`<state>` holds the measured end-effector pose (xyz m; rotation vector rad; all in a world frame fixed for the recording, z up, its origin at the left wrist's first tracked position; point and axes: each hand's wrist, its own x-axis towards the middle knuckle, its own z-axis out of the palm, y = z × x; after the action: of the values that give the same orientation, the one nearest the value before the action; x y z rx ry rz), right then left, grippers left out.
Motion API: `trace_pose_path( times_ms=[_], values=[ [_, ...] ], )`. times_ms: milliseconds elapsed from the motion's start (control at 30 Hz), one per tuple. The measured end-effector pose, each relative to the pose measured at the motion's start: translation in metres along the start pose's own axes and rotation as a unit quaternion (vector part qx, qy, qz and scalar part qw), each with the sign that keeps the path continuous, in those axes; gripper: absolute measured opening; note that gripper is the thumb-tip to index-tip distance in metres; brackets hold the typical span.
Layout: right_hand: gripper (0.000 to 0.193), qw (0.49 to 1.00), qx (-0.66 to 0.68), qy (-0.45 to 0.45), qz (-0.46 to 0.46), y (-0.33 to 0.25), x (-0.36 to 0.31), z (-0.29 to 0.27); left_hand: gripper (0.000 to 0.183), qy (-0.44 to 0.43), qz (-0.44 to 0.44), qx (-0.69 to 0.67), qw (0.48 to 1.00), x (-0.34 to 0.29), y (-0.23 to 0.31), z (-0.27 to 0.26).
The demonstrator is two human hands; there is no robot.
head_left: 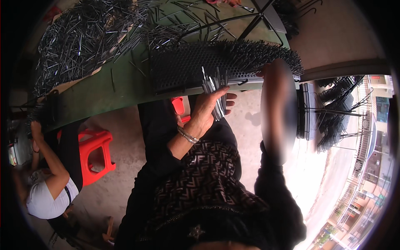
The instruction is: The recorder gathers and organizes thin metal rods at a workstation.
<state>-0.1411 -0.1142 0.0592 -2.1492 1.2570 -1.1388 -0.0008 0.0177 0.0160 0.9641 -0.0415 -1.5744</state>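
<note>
My left hand point(207, 109) is closed around a bundle of thin metal rods point(215, 95), which stick out above and below the fingers. It is just in front of a dark perforated rack point(187, 64) on the table's near edge. Many dark rods point(260, 54) stand upright in the rack's holes, mostly along its back and right side; holes in its left part are bare. My right hand point(275, 77) reaches to the rack's right front, by the standing rods. That hand and its forearm are blurred, so its fingers and anything in them cannot be made out.
A heap of loose rods point(79, 46) covers the left of the green table point(121, 89), with more scattered behind the rack. At the left, another person point(54, 183) works at the table beside a red stool point(96, 154). Loaded racks point(337, 108) stand on the right.
</note>
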Motion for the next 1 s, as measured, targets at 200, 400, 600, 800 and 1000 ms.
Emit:
trace_pose_path(
  times_ms=[200, 400, 600, 800, 1000],
  values=[
    [0.013, 0.998, -0.052, -0.041, 0.007, 0.014, 0.006, 0.007, 0.029, -0.006, 0.009, 0.004, 1.000, -0.001, -0.002, 0.000],
    [0.016, 0.984, -0.162, -0.055, -0.041, 0.021, -0.005, 0.018, 0.031, -0.012, 0.014, -0.002, 1.000, -0.002, -0.003, -0.002],
    [0.027, 0.977, 0.072, -0.180, 0.086, -0.009, -0.012, 0.008, 0.029, -0.007, 0.025, 0.014, 1.000, -0.011, 0.002, 0.003],
    [0.018, 0.902, 0.252, -0.320, 0.140, -0.018, -0.020, 0.007, 0.026, -0.010, 0.035, 0.045, 0.998, -0.019, 0.003, 0.009],
    [0.016, 0.898, 0.245, -0.333, 0.153, -0.024, -0.013, 0.005, 0.026, -0.016, 0.029, 0.063, 0.997, -0.019, 0.003, 0.002]
  ],
)
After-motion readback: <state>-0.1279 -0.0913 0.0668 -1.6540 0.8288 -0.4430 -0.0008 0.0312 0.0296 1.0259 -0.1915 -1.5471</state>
